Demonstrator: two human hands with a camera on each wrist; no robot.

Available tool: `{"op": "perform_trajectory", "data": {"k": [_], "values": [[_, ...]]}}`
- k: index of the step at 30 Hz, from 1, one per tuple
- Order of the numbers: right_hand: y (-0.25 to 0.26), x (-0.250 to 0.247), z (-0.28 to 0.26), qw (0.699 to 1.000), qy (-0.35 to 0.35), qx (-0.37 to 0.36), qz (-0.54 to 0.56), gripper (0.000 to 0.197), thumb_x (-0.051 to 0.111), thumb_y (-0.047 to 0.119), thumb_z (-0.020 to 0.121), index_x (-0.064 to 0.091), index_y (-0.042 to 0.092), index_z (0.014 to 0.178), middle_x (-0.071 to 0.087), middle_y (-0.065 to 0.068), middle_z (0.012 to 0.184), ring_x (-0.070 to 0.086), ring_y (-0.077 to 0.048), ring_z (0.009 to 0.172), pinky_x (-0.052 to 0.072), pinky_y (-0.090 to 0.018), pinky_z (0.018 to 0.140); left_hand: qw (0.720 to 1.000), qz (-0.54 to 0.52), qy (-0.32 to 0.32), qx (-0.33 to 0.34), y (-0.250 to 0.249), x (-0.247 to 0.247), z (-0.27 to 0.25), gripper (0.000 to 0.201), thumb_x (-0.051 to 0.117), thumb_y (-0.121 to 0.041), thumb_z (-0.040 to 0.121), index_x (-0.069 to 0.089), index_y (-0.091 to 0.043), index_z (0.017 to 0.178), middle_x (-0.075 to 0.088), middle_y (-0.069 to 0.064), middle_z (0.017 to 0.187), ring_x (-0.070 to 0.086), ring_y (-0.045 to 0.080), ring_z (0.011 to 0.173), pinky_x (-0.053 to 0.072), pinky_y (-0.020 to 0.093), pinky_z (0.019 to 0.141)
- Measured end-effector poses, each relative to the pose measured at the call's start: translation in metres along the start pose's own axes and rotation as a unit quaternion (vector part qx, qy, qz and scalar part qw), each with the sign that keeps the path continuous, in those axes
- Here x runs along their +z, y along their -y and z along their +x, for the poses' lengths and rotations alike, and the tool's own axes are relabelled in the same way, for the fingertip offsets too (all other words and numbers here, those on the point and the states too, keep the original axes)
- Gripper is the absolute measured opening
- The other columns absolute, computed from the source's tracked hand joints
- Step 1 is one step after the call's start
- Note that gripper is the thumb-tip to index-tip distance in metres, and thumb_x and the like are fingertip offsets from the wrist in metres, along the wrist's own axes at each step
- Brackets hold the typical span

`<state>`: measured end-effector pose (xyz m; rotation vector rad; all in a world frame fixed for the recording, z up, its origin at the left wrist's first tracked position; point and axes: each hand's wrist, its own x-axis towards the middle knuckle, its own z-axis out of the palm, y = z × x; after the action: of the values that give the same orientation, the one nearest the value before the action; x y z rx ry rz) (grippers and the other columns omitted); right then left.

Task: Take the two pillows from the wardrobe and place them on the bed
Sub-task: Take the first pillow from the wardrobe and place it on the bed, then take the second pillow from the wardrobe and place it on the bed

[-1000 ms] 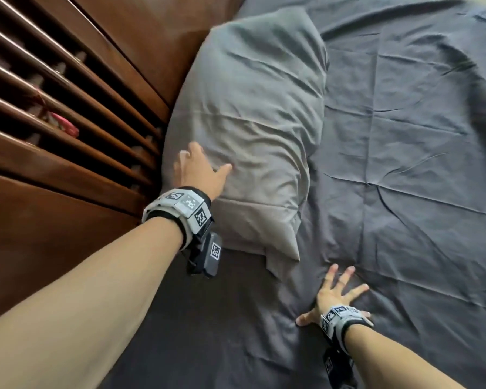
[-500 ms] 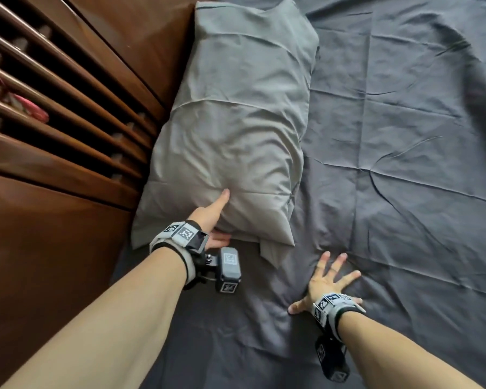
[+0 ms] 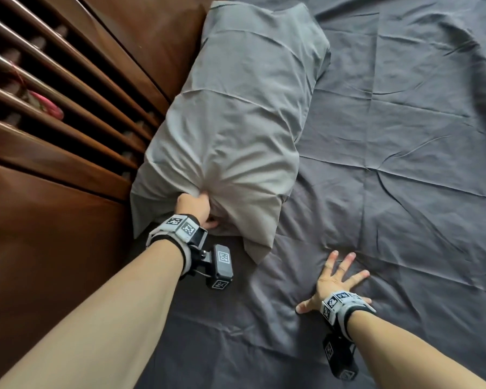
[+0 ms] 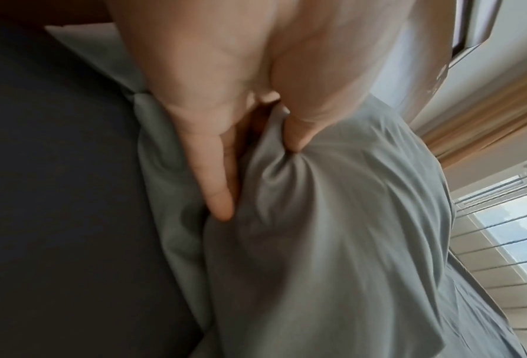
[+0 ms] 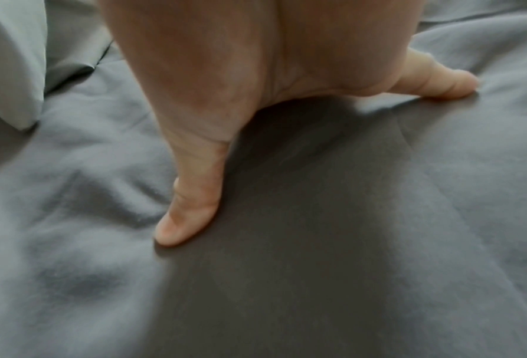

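A light grey pillow (image 3: 236, 122) lies lengthwise on the bed's dark grey sheet (image 3: 404, 164), along the wooden headboard. My left hand (image 3: 198, 207) grips the pillow's near end, thumb on top and fingers underneath, bunching the cover. The left wrist view shows the fingers (image 4: 213, 174) and thumb pinching the grey pillow (image 4: 332, 230) fabric. My right hand (image 3: 335, 282) rests flat on the sheet with fingers spread, a little right of the pillow's near corner. In the right wrist view the thumb (image 5: 191, 206) presses into the sheet (image 5: 347, 242). Only one pillow is in view.
A dark wooden headboard (image 3: 54, 220) with horizontal slats runs along the left; something pink (image 3: 47, 105) shows behind the slats. The wrinkled sheet spreads wide to the right. A curtain and window (image 4: 501, 230) show in the left wrist view.
My left hand slid from the pillow's top to its near end and closed on the fabric there, bunching it. The right hand stayed planted on the sheet.
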<state>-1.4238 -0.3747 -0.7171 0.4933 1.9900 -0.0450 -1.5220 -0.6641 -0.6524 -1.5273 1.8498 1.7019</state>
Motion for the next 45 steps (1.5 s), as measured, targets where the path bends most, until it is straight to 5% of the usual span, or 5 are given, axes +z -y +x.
{"op": "perform_trajectory", "data": {"k": [4,10,20,28,45], "values": [[0.0,0.004,0.003,1.0,-0.013,0.002,-0.001,0.179,0.091,0.063,0.027,-0.048,0.022,0.133,-0.063,-0.013,0.132,-0.036,-0.057,0.132,0.021,-0.084,0.095,0.992,0.112,-0.023,0.046,0.03,-0.004,0.001,0.076,0.064,-0.057,0.066,0.052,-0.002,0.117,0.057,0.019,0.126,0.057,0.038,0.116,0.054,0.052,0.091],[-0.002,0.009,0.004,0.999,-0.048,-0.009,-0.013,0.181,0.09,0.065,0.023,-0.044,0.019,0.137,-0.054,-0.016,0.141,-0.029,-0.06,0.135,0.019,-0.082,0.099,0.906,0.41,0.037,0.097,0.123,-0.045,-0.027,0.051,0.063,-0.044,0.086,0.057,-0.011,0.124,0.058,0.014,0.133,0.053,0.035,0.125,0.042,0.037,0.102],[-0.018,0.033,0.004,0.982,-0.173,-0.049,-0.049,0.168,0.086,0.07,0.032,-0.026,0.023,0.149,-0.03,-0.014,0.158,-0.013,-0.058,0.141,0.01,-0.076,0.107,0.753,0.637,0.08,0.142,0.319,-0.134,-0.125,0.076,0.053,-0.044,0.092,0.01,-0.032,0.154,-0.005,-0.003,0.165,0.001,0.023,0.152,0.031,0.056,0.112],[-0.057,0.093,-0.044,0.968,-0.191,-0.144,-0.074,0.103,0.063,0.071,0.071,0.024,0.016,0.149,0.022,-0.019,0.157,0.03,-0.046,0.139,0.028,-0.056,0.113,0.773,0.624,0.065,0.097,0.359,-0.173,-0.197,0.044,0.048,-0.043,0.094,0.049,-0.014,0.127,0.055,0.011,0.13,0.054,0.033,0.121,0.045,0.046,0.096],[-0.163,0.181,-0.456,0.834,-0.071,-0.545,-0.056,0.042,0.062,0.042,0.088,0.067,0.009,0.114,0.069,-0.01,0.117,0.062,-0.029,0.112,0.047,-0.032,0.094,0.92,0.351,-0.156,0.085,0.367,-0.299,-0.6,0.028,0.054,-0.045,0.091,0.063,-0.019,0.099,0.07,0.008,0.101,0.065,0.032,0.096,0.051,0.036,0.084]]}}
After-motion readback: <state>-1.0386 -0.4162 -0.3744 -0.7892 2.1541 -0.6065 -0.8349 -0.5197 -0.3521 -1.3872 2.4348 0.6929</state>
